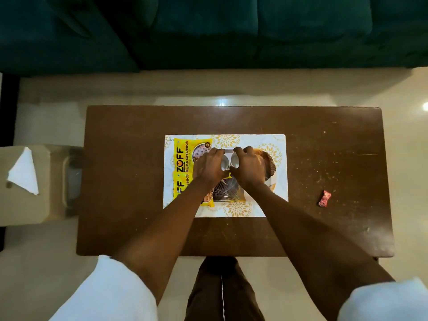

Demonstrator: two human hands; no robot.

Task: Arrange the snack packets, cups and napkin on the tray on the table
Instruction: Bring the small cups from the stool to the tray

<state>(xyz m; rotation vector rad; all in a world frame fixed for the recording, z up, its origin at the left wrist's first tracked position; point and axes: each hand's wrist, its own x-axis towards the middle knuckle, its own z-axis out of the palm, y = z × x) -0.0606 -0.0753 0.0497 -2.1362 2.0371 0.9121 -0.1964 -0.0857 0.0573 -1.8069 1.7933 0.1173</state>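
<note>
A white tray with gold flower prints lies in the middle of the brown table. Two yellow snack packets lie along the tray's left side, one behind the other. A dark ribbed packet lies at the tray's middle and right, partly under my arms. Two white cups stand side by side at the tray's centre. My left hand grips the left cup. My right hand grips the right cup. A white napkin lies folded on a beige stool left of the table.
A small red sweet wrapper lies on the table's right side. The beige stool stands off the table's left edge. A dark green sofa runs behind the table. My legs are at the table's near edge.
</note>
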